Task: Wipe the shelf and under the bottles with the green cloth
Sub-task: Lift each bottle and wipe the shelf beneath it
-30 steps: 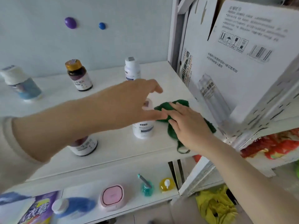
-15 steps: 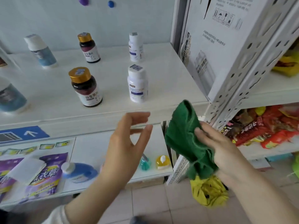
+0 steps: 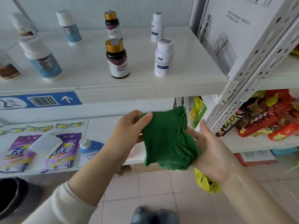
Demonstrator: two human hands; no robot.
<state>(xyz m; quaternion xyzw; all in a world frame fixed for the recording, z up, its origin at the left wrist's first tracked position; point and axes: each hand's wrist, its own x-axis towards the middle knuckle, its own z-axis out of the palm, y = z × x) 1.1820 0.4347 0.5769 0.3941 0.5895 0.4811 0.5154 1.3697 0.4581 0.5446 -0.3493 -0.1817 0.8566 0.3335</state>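
The green cloth is folded and held in front of me, below the front edge of the white shelf. My left hand pinches its upper left corner. My right hand cups it from the right and underneath. On the shelf stand a dark bottle with a gold cap, a white bottle, a second dark bottle and a second white one behind them, and blue-labelled bottles at the left. Neither hand touches the shelf or any bottle.
A white printed carton leans at the shelf's right end by a perforated upright. The lower shelf holds purple detergent bags and a blue bottle. Snack packets fill the right shelving; a yellow bag lies on the tiled floor.
The cloth came off the shelf in my right hand and dropped below its edge. My left hand, open half a second ago, has now taken hold of the cloth's corner.
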